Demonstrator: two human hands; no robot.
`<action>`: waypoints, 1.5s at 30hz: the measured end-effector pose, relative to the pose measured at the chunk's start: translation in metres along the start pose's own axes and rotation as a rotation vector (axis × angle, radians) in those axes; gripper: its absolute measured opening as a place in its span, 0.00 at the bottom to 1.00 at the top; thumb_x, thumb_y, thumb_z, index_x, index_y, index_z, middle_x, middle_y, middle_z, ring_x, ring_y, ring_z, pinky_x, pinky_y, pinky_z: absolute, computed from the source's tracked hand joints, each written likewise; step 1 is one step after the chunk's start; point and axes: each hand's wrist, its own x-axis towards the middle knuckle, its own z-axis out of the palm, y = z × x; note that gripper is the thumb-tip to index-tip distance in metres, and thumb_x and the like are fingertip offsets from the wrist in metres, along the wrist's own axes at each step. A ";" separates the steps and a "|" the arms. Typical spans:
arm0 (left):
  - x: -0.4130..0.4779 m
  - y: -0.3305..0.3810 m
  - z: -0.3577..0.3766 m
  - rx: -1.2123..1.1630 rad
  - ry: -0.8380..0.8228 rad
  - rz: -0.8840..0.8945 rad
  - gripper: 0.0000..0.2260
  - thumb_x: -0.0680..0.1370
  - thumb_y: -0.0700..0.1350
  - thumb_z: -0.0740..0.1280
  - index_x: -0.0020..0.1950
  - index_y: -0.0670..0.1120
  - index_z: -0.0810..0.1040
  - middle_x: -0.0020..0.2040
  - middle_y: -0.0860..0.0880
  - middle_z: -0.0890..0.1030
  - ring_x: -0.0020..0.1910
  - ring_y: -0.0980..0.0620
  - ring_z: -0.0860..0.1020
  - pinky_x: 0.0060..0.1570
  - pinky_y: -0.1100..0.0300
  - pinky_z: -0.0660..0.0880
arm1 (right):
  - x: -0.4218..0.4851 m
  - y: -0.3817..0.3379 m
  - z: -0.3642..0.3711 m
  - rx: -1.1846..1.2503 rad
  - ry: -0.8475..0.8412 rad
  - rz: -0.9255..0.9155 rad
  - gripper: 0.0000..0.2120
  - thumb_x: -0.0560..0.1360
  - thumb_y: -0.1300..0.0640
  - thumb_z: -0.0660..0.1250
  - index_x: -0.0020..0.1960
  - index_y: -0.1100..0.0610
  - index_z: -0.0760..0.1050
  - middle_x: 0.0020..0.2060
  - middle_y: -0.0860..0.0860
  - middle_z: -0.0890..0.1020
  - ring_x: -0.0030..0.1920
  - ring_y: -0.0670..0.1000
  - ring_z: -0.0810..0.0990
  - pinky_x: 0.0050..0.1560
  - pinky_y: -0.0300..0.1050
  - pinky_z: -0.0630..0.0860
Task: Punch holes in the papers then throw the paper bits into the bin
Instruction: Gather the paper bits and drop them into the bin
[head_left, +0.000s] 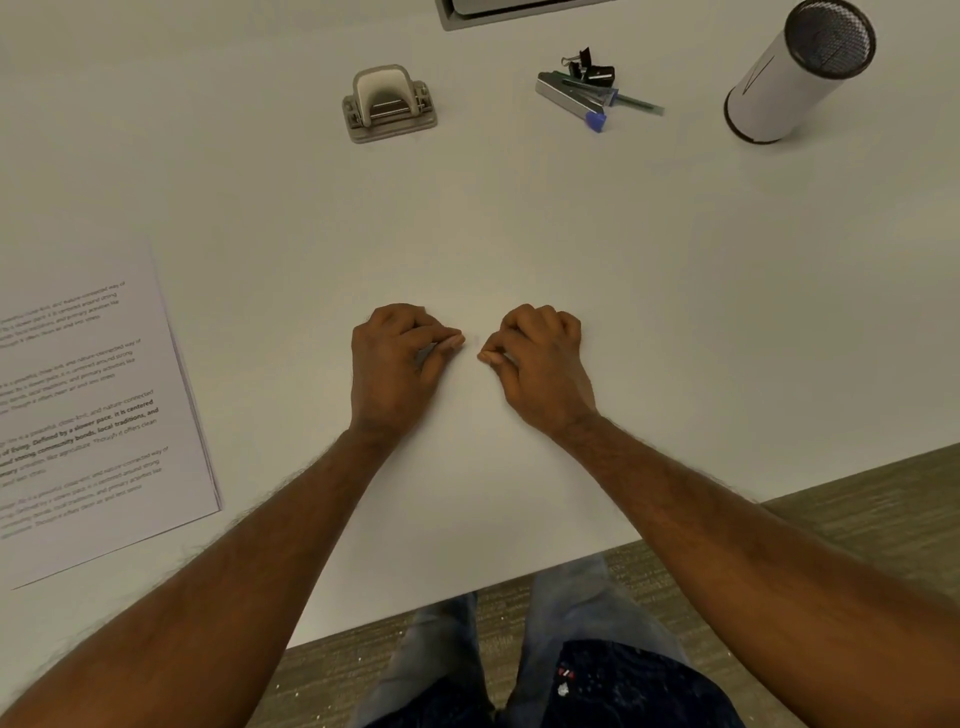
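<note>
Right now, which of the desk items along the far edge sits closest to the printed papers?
The grey hole punch, leftmost of the three. The pile of binder clips and pens and the mesh bin lie further right, away from the papers.

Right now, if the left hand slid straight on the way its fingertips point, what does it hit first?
Most likely the right hand: the left hand points rightward at its fingertips across a short gap.

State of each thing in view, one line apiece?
left hand: on the table, fingers curled, thumb meeting fingertip; contents unclear
right hand: likewise
hole punch: untouched, far from both hands
papers: stacked flat, untouched
bin: upright, top open
</note>
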 end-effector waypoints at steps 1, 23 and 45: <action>0.000 0.001 0.000 0.002 0.003 0.003 0.06 0.77 0.47 0.72 0.45 0.47 0.87 0.41 0.51 0.85 0.48 0.48 0.81 0.48 0.50 0.74 | 0.000 -0.001 0.000 -0.022 -0.025 0.010 0.06 0.77 0.53 0.66 0.44 0.54 0.79 0.44 0.50 0.76 0.44 0.53 0.74 0.54 0.53 0.68; 0.046 0.066 -0.016 -0.935 -0.275 -0.689 0.06 0.79 0.48 0.69 0.49 0.53 0.87 0.45 0.52 0.87 0.52 0.55 0.84 0.47 0.58 0.75 | 0.044 -0.016 -0.068 1.476 -0.238 0.798 0.08 0.80 0.58 0.63 0.44 0.59 0.78 0.38 0.51 0.79 0.37 0.45 0.75 0.41 0.40 0.70; 0.254 0.242 0.076 -0.919 -0.390 -0.439 0.04 0.78 0.45 0.71 0.48 0.52 0.85 0.46 0.52 0.87 0.50 0.55 0.84 0.41 0.65 0.77 | 0.141 0.143 -0.234 1.447 0.204 0.795 0.08 0.80 0.59 0.64 0.43 0.57 0.78 0.35 0.49 0.77 0.35 0.43 0.74 0.38 0.37 0.70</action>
